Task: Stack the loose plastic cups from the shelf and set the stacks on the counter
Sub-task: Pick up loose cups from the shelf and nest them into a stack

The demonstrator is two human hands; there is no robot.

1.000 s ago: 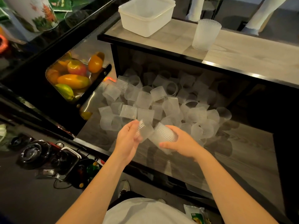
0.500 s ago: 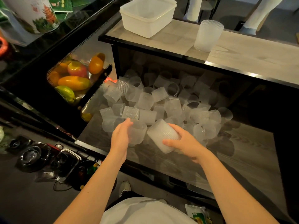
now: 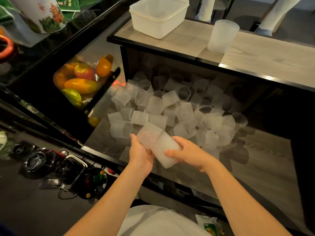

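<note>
Several loose ribbed translucent plastic cups (image 3: 172, 108) lie jumbled on the wooden shelf (image 3: 265, 160) under the counter. My right hand (image 3: 189, 155) grips a short stack of cups (image 3: 166, 153), held tilted above the shelf's front edge. My left hand (image 3: 140, 153) holds a single cup (image 3: 149, 135) whose end meets the mouth of that stack. On the counter (image 3: 265, 53) above stands an upright finished stack of cups (image 3: 221, 36).
A white plastic tub (image 3: 158, 16) sits at the counter's left end. A perforated metal basket of coloured fruit (image 3: 81, 82) hangs left of the shelf. Dark round lids and cables (image 3: 37, 164) lie on the floor at lower left. A printed tin (image 3: 39, 12) stands upper left.
My left hand reached into the pile, took a loose cup and brought it back to the stack in my right hand. The right hand lowered slightly toward me.
</note>
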